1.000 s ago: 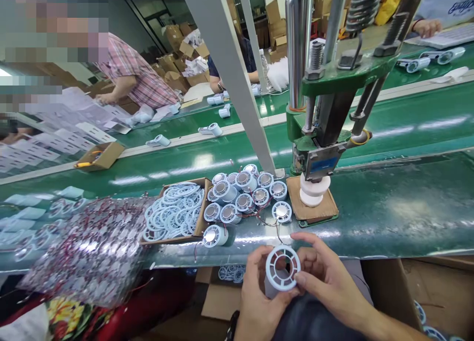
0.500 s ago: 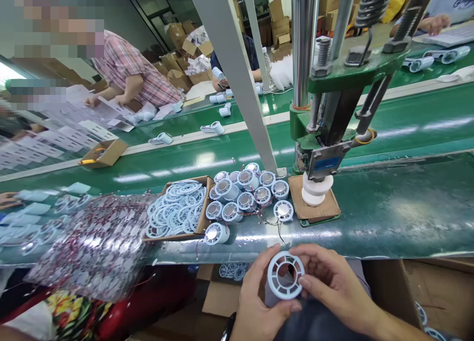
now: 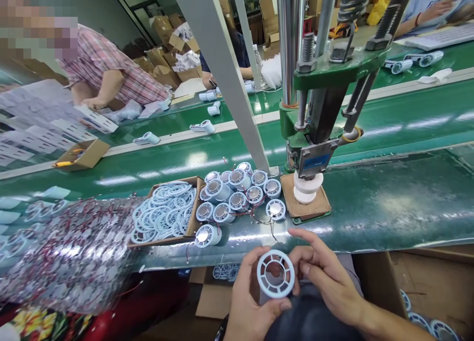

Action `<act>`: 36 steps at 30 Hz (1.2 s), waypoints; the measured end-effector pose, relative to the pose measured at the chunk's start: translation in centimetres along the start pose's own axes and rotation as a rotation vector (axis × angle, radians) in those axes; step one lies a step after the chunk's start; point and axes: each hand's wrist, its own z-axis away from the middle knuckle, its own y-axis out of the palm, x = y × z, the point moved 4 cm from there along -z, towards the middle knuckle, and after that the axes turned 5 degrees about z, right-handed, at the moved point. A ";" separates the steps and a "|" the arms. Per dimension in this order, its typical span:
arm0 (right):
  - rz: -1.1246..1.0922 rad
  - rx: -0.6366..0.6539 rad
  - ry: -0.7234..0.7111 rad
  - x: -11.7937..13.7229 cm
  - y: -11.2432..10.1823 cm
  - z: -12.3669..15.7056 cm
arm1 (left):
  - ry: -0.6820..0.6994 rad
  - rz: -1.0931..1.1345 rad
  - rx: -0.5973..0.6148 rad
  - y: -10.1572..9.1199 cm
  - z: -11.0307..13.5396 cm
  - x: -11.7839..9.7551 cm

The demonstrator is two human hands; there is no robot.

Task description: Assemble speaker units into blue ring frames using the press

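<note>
My left hand [image 3: 247,296] grips a light-blue round plastic housing [image 3: 262,277], with its spoked ring face turned up toward me and the thumb on its lower edge. Through the openings its inside shows, partly dark. My right hand [image 3: 326,277] is close against the housing's right side. Its index finger stretches out above, while the thumb and other fingers bend near the rim; whether they touch it is unclear. Beyond my hands, several similar housings [image 3: 222,212] with silver discs and thin wires stand grouped on the green bench [image 3: 370,222].
A cardboard box [image 3: 194,222] of light-blue rings sits left of the housings. A green press [image 3: 307,148] with a white head stands at the right. Wired parts under plastic [image 3: 74,247] lie at the left. Co-workers [image 3: 111,79] are across the conveyor [image 3: 196,158]; an open carton [image 3: 377,281] is below.
My right hand has loosened from the ring's face, its index finger now stretched out. The housing stays in my left hand. The view has shifted slightly to the right.
</note>
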 end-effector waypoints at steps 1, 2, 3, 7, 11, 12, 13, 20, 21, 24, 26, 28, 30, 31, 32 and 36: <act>-0.001 0.003 -0.003 0.0 0.0 0.0 | 0.001 0.004 0.000 0.1 0.0 0.0; -0.001 0.008 -0.005 0.0 0.0 0.1 | 0.001 0.013 0.000 0.1 0.1 0.0; 0.003 0.011 -0.007 0.0 0.1 0.1 | 0.000 0.026 -0.002 0.2 0.2 0.0; 0.063 0.014 -0.020 0.2 0.1 0.4 | -0.006 0.048 -0.005 0.2 0.3 0.2; 0.190 0.002 0.015 0.4 0.2 0.3 | 0.020 -0.026 -0.005 -0.5 0.4 1.0; 0.220 -0.016 0.041 0.3 0.2 0.2 | 0.033 -0.074 -0.009 -0.7 0.5 1.3; 0.247 -0.043 0.067 0.2 0.2 0.1 | 0.050 -0.131 -0.014 -1.0 0.5 1.7; 0.214 -0.194 0.193 -1.0 -0.4 -0.8 | 0.166 -0.345 0.006 -1.3 1.2 3.0; 0.197 -0.194 0.205 -1.1 -0.4 -0.9 | 0.148 -0.336 0.023 -1.2 1.2 3.1; 0.168 -0.192 0.218 -1.2 -0.4 -1.1 | 0.080 -0.310 0.038 -1.3 1.2 3.5; 0.159 -0.190 0.214 -1.2 -0.4 -1.1 | 0.044 -0.277 0.032 -1.2 1.2 3.4; 0.153 -0.189 0.213 -1.2 -0.5 -1.2 | 0.031 -0.226 0.020 -0.8 1.2 3.1; 0.126 -0.189 0.216 -1.4 -0.5 -1.1 | 0.035 -0.169 0.005 -0.3 1.2 2.6; 0.100 -0.183 0.216 -1.6 -0.6 -1.1 | 0.037 -0.141 -0.003 0.0 1.1 2.3; 0.066 -0.175 0.212 -1.7 -0.6 -1.0 | 0.034 -0.115 -0.011 0.3 1.1 2.0; -0.076 -0.123 0.177 -2.2 -0.8 -0.8 | 0.005 -0.054 -0.040 1.0 1.0 1.2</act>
